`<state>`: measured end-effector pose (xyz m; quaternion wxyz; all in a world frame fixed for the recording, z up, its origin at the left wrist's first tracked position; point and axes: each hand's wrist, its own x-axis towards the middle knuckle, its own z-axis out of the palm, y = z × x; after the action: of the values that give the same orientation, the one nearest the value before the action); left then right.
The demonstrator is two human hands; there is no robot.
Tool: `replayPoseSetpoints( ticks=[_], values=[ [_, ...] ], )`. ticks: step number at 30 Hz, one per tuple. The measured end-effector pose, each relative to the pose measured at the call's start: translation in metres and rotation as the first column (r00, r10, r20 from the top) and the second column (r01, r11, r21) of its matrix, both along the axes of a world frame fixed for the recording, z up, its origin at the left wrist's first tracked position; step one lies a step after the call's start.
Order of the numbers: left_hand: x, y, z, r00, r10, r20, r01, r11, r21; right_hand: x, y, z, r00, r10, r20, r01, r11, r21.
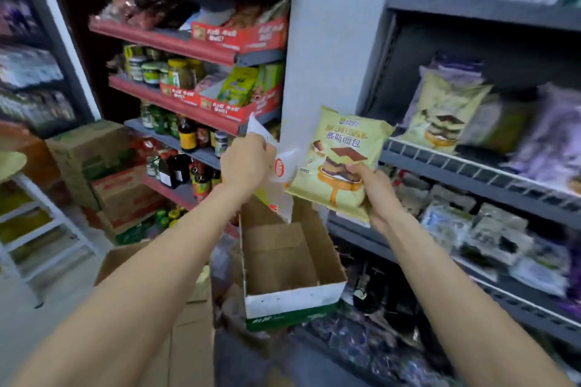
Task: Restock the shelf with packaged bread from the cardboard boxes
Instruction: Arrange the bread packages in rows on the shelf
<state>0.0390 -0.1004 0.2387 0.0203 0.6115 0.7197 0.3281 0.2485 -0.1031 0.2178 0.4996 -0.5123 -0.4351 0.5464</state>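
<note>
The bread packet (341,163) is pale yellow, printed with brown layered cake on an orange stand. The clear bag (278,173) has a red-and-white label. The cardboard box (289,264) is brown inside, with white and green outside. The right shelf (471,173) is dark grey.

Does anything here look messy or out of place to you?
Mostly the floor area. An open cardboard box sits tilted among dark packets, looking empty as far as I can see. On the shelf, a yellow bread packet leans rather than stands straight. The packets in both hands look intact.
</note>
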Motion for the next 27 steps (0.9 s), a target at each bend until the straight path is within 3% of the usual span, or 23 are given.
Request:
replayPoseSetpoints(
  ticks=[5,11,18,21,25,27],
  values=[
    [0.095,0.064,0.043,0.998,-0.063,0.029,0.06,0.994,0.09,0.079,0.051,0.047,0.997,-0.077,-0.007,0.077,0.983,0.165],
    [0.157,0.114,0.069,0.999,-0.003,0.048,-0.007,0.981,0.193,0.13,0.102,0.082,0.98,-0.171,0.1,0.133,0.943,0.306],
    [0.17,0.163,0.092,0.994,0.043,-0.099,-0.024,0.983,0.18,0.124,0.153,0.093,0.936,-0.3,0.184,0.213,0.899,0.383],
    [0.162,0.187,0.097,0.987,0.032,-0.158,-0.005,0.986,0.168,0.111,0.176,0.101,0.916,-0.334,0.224,0.192,0.853,0.485],
    [0.152,0.221,0.1,0.973,-0.06,-0.224,0.093,0.986,0.139,0.094,0.207,0.111,0.82,-0.376,0.432,0.071,0.815,0.575],
    [0.148,0.236,0.098,0.965,-0.104,-0.239,0.138,0.982,0.131,0.091,0.228,0.116,0.763,-0.415,0.496,0.101,0.834,0.542]
  ],
)
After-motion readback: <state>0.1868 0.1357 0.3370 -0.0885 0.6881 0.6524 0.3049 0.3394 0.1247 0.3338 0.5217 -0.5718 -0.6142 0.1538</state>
